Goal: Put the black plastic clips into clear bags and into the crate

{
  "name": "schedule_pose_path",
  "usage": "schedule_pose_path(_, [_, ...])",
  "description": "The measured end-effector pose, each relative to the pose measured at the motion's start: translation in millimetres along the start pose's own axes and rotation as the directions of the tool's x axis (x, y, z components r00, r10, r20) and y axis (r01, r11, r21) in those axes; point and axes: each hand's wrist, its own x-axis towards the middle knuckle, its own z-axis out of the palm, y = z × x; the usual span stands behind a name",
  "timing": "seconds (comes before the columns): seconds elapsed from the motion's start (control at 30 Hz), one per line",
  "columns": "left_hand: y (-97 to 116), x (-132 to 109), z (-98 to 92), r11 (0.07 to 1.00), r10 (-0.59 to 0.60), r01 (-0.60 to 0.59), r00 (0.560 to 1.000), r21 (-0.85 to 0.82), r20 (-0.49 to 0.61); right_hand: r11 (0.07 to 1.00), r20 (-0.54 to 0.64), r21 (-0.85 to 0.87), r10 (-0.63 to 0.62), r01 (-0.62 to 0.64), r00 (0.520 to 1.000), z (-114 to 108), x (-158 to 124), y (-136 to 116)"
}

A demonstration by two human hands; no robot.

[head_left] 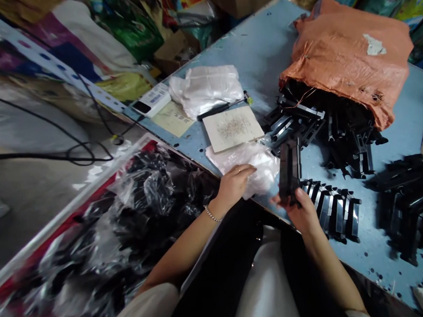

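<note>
My right hand (pixel 304 212) grips a long black plastic part (pixel 289 168) by its lower end, holding it upright above the table's near edge. Whether it is one piece or a small stack, I cannot tell. My left hand (pixel 234 183), with a beaded bracelet at the wrist, rests its outstretched fingers on a pile of thin clear plastic bags (pixel 263 163). Just beyond the pile is a flat pale block (pixel 233 128) with a speckled brown patch. A row of similar black plastic pieces (pixel 336 208) lies right of my right hand.
An orange woven sack (pixel 348 56) spills more black parts on the blue table (pixel 258 38). Black parts are heaped at the right (pixel 408 200). A wrapped white bundle (pixel 207 85) and a white power strip (pixel 153 101) lie further back. Bagged black pieces (pixel 129 219) fill a red-lined bin at left.
</note>
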Motion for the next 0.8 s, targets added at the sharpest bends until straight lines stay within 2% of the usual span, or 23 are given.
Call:
schedule_pose_path(0.07, [-1.1,0.3,0.3,0.997,0.040,-0.040,0.999,0.060,0.007,0.974,0.194,0.091,0.188,-0.208,0.963,-16.3,-21.7,4.7])
schedule_pose_path(0.13, [-1.0,0.0,3.4,0.993,0.086,-0.086,0.996,0.081,0.005,0.888,0.357,0.150,0.361,-0.434,0.862,-27.9,-33.6,14.2])
schedule_pose_path(0.2, [2.8,-3.1,6.8,0.986,0.130,-0.131,0.991,0.099,0.010,0.786,0.451,0.184,0.466,-0.590,0.761,-33.2,-32.9,24.0])
schedule_pose_path(0.23, [6.8,-6.2,7.9,0.981,0.155,-0.157,0.988,0.115,0.022,0.753,0.468,0.197,0.490,-0.628,0.735,-33.7,-29.2,27.4])
schedule_pose_path(0.27, [12.5,-10.3,8.5,0.973,0.186,-0.191,0.981,0.130,0.050,0.738,0.464,0.208,0.503,-0.642,0.729,-33.1,-24.2,29.4])
schedule_pose_path(0.3, [19.7,-15.2,8.6,0.961,0.230,-0.240,0.969,0.133,0.092,0.744,0.432,0.216,0.508,-0.633,0.745,-31.6,-19.1,30.1])
schedule_pose_path(0.33, [28.1,-20.4,8.3,0.946,0.283,-0.302,0.947,0.120,0.150,0.771,0.371,0.220,0.500,-0.597,0.782,-29.6,-14.4,29.9])
schedule_pose_path(0.4, [45.7,-30.1,7.5,0.910,0.381,-0.410,0.885,0.057,0.268,0.875,0.169,0.167,0.428,-0.454,0.888,-25.3,-7.9,29.4])
schedule_pose_path(0.43, [53.5,-33.9,7.1,0.900,0.409,-0.436,0.861,0.023,0.303,0.936,0.035,0.078,0.341,-0.343,0.939,-23.7,-6.2,30.0])
schedule_pose_path(0.47, [59.8,-36.9,6.7,0.896,0.421,-0.444,0.848,-0.005,0.322,0.972,-0.082,-0.051,0.224,-0.229,0.971,-22.8,-5.5,31.7])
schedule_pose_path(0.53, [67.4,-40.7,6.1,0.904,0.412,-0.426,0.852,-0.030,0.322,0.947,-0.188,-0.315,-0.002,-0.058,0.982,-22.2,-5.2,37.6])
schedule_pose_path(0.57, [69.0,-41.9,5.6,0.909,0.404,-0.417,0.859,-0.028,0.314,0.910,-0.179,-0.415,-0.074,-0.007,0.981,-21.8,-5.0,41.3])
schedule_pose_path(0.63, [69.7,-42.7,3.4,0.916,0.375,-0.400,0.878,0.029,0.297,0.859,-0.120,-0.508,-0.135,0.057,0.984,-18.3,-3.7,47.5])
schedule_pose_path(0.73, [65.8,-39.8,-12.2,0.923,0.297,-0.338,0.930,0.186,0.217,0.853,0.063,-0.511,-0.089,0.108,0.994,-2.9,-0.3,47.3])
schedule_pose_path(0.8, [57.0,-39.7,-38.7,0.939,0.240,-0.256,0.966,0.228,0.095,0.862,0.224,-0.489,-0.024,0.134,0.974,10.5,-0.2,39.7])
